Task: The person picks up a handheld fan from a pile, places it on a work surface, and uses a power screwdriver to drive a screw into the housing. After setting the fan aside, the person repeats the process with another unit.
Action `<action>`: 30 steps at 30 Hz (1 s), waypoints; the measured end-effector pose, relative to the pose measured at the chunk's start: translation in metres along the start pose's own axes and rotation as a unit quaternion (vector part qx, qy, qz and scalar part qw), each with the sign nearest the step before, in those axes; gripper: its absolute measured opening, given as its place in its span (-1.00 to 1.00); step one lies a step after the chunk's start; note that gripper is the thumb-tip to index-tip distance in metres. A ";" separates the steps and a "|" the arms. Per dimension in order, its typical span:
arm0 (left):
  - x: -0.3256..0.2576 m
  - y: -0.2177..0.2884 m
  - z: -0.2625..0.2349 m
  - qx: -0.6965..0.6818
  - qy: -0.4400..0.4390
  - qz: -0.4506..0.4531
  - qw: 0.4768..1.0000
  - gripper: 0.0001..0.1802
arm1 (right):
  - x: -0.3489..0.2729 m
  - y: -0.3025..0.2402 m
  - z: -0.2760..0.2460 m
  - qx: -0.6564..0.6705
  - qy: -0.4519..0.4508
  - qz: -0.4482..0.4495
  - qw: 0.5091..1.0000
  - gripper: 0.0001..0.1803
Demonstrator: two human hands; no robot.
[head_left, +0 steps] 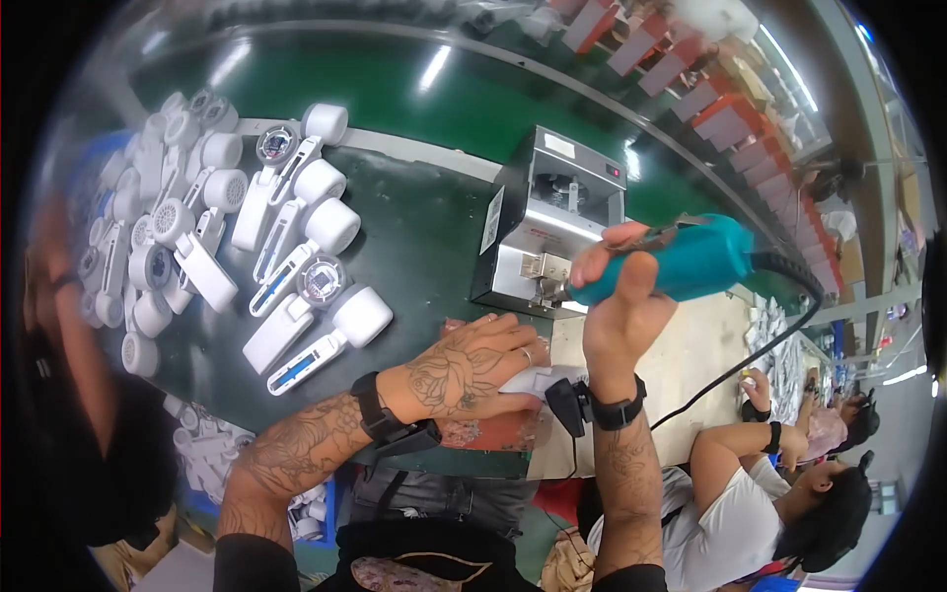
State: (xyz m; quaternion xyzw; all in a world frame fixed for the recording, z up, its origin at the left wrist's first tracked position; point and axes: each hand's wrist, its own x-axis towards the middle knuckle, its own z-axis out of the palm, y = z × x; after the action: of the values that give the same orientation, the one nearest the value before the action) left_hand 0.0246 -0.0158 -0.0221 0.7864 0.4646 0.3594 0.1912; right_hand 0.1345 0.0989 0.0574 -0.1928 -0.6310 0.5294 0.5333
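my left hand [472, 370] pressed flat on the white part [541, 380] at the desk [424, 247] edge, below the grey machine [552, 222]. my right hand [621, 296] gripped the teal driver [691, 259]; best kept upright and square over the part.

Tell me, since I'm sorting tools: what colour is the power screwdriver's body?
Teal, gripped in the right hand; the head view shows the screwdriver.

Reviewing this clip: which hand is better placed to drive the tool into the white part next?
Right. The right hand already grips the teal power screwdriver just above the white part, while the left hand lies flat on that part, pinning it to the bench, so it looks committed to steadying.
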 end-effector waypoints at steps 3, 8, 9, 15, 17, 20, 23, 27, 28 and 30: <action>0.000 0.003 0.002 0.008 0.034 -0.040 0.999 -0.51 | -0.002 0.011 0.001 0.029 0.006 -0.001 1.000 -0.33; 0.001 0.001 0.001 -0.010 0.020 -0.054 0.998 -0.50 | -0.008 0.010 -0.004 0.026 -0.012 0.018 0.999 -0.34; -0.001 0.000 0.001 -0.008 0.011 -0.063 0.998 -0.50 | -0.011 0.007 -0.002 0.021 -0.020 0.026 0.999 -0.34; 0.003 0.001 -0.002 -0.018 0.022 -0.062 0.998 -0.52 | -0.044 -0.029 -0.020 -0.014 0.017 0.044 0.999 -0.21; 0.004 -0.001 -0.001 -0.030 0.011 -0.063 0.998 -0.52 | -0.048 -0.028 -0.023 -0.022 0.010 0.056 0.998 -0.20; 0.001 -0.003 0.004 -0.031 0.043 -0.056 0.997 -0.57 | -0.052 -0.026 -0.024 -0.027 0.007 0.063 0.998 -0.18; 0.004 -0.001 0.000 -0.037 0.001 -0.077 0.996 -0.53 | -0.053 -0.028 -0.023 -0.034 0.015 0.063 0.997 -0.18; 0.003 0.001 -0.001 -0.038 0.009 -0.076 0.996 -0.54 | -0.053 -0.027 -0.024 -0.039 0.005 0.067 0.997 -0.18; 0.003 0.002 -0.003 -0.033 0.009 -0.075 0.997 -0.55 | -0.054 -0.027 -0.023 -0.036 0.004 0.067 0.997 -0.18; 0.004 0.002 -0.003 -0.034 0.008 -0.073 0.997 -0.57 | -0.055 -0.025 -0.023 -0.030 0.020 0.066 0.997 -0.19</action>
State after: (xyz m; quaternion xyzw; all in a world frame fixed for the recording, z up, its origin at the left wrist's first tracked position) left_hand 0.0247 -0.0128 -0.0173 0.7403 0.5101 0.3665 0.2397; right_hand 0.1827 0.0556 0.0506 -0.2609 -0.6213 0.5405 0.5038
